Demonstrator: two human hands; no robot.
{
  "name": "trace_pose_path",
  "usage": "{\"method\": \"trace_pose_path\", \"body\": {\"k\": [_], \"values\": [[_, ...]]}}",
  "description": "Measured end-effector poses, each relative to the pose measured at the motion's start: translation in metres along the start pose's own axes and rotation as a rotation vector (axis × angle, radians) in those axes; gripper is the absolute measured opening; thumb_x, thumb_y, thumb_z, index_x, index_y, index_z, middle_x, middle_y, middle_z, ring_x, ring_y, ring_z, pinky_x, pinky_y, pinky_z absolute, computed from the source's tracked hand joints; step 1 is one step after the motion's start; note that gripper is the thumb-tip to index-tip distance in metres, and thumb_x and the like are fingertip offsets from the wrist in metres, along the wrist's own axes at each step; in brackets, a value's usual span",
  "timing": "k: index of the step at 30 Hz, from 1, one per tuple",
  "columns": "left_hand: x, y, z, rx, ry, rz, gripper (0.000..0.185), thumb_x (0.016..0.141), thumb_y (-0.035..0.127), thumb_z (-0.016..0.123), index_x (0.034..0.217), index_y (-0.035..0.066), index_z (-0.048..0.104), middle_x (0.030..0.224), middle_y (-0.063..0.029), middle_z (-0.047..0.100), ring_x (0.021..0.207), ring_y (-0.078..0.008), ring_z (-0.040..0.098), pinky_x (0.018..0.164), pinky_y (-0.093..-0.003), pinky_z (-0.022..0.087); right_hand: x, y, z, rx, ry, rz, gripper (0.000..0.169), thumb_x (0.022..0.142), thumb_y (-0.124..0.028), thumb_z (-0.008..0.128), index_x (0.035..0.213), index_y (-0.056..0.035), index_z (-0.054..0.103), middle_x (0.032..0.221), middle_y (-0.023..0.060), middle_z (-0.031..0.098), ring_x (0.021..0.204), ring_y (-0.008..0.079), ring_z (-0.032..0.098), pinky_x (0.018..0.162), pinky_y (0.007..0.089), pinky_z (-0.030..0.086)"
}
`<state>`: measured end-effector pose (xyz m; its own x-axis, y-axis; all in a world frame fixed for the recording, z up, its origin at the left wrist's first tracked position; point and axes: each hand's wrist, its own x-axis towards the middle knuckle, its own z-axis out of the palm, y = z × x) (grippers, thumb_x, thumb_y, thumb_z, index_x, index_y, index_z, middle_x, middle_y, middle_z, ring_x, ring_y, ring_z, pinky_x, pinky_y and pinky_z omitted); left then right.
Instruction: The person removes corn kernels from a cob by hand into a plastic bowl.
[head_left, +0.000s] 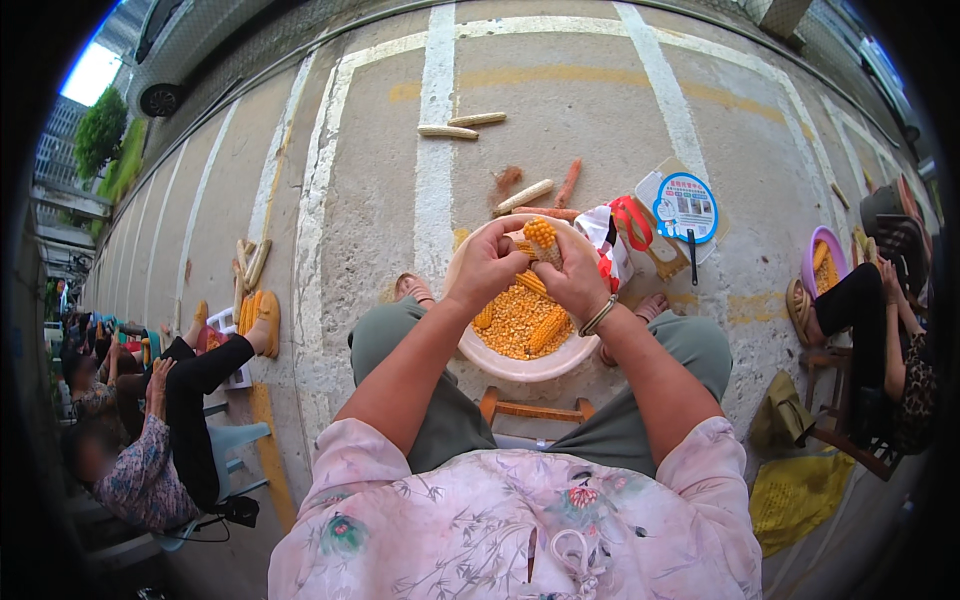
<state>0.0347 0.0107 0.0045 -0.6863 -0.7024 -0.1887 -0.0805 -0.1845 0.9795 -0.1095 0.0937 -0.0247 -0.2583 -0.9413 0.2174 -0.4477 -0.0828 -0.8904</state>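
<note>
My right hand is closed around a partly shelled corn cob, whose upper end still bears yellow kernels while its lower side looks bare. My left hand is beside it, fingers bent and thumb close to the cob; whether it holds anything is hidden. Both hands are over a pale pink plastic basin between my knees. Loose yellow kernels lie in the basin with several corn cobs, among them one at the right.
Bare cobs lie on the concrete beyond the basin. A hand fan and a red and white bag are at its right. People sit at both sides, one near a purple basin. A wooden stool is below me.
</note>
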Motion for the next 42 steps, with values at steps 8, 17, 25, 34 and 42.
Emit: {"method": "trace_pose_path", "body": {"k": [8, 17, 25, 34, 42], "values": [[0.001, 0.006, 0.002, -0.230, -0.055, 0.004, 0.034, 0.084, 0.004, 0.054, 0.118, -0.002, 0.052, 0.076, -0.0024, 0.059, 0.054, -0.0054, 0.053, 0.048, -0.0173, 0.045, -0.003, -0.006, 0.000, 0.127, -0.064, 0.049, 0.029, 0.076, -0.016, 0.056, 0.101, -0.0014, 0.051, 0.084, 0.0202, 0.060, 0.081, 0.0338, 0.060, 0.071, 0.0395, 0.047], [-0.002, 0.004, 0.004, -0.277, -0.024, -0.021, 0.033, 0.080, 0.000, 0.051, 0.112, -0.001, 0.056, 0.076, -0.0047, 0.061, 0.053, -0.0069, 0.054, 0.047, -0.0181, 0.045, -0.007, -0.006, -0.001, 0.006, -0.063, 0.017, 0.028, 0.076, -0.017, 0.055, 0.099, -0.0017, 0.050, 0.082, 0.0214, 0.060, 0.080, 0.0369, 0.060, 0.070, 0.0417, 0.047], [-0.011, 0.022, 0.019, -0.133, -0.042, 0.010, 0.041, 0.077, 0.000, 0.054, 0.118, -0.001, 0.049, 0.077, -0.0021, 0.058, 0.054, -0.0054, 0.054, 0.046, -0.0176, 0.044, -0.008, -0.013, -0.007, 0.018, -0.038, -0.030, 0.034, 0.077, -0.015, 0.057, 0.108, -0.0013, 0.051, 0.088, 0.0190, 0.062, 0.083, 0.0319, 0.061, 0.072, 0.0374, 0.048], [-0.036, 0.032, 0.036, -0.075, 0.077, 0.071, 0.038, 0.084, 0.003, 0.056, 0.120, -0.002, 0.048, 0.073, 0.0000, 0.056, 0.052, -0.0030, 0.051, 0.044, -0.0158, 0.042, -0.012, -0.028, -0.014, 0.114, -0.056, -0.051, 0.032, 0.077, -0.015, 0.059, 0.104, -0.0008, 0.052, 0.086, 0.0169, 0.062, 0.081, 0.0287, 0.062, 0.071, 0.0354, 0.048], [-0.035, 0.009, 0.028, -0.153, 0.054, 0.023, 0.038, 0.082, 0.000, 0.052, 0.119, -0.004, 0.049, 0.074, -0.0017, 0.057, 0.051, -0.0042, 0.051, 0.044, -0.0167, 0.042, -0.022, -0.018, -0.009, -0.079, -0.143, 0.000, 0.026, 0.077, -0.018, 0.057, 0.094, -0.0020, 0.046, 0.080, 0.0229, 0.060, 0.079, 0.0395, 0.059, 0.068, 0.0444, 0.046]]}}
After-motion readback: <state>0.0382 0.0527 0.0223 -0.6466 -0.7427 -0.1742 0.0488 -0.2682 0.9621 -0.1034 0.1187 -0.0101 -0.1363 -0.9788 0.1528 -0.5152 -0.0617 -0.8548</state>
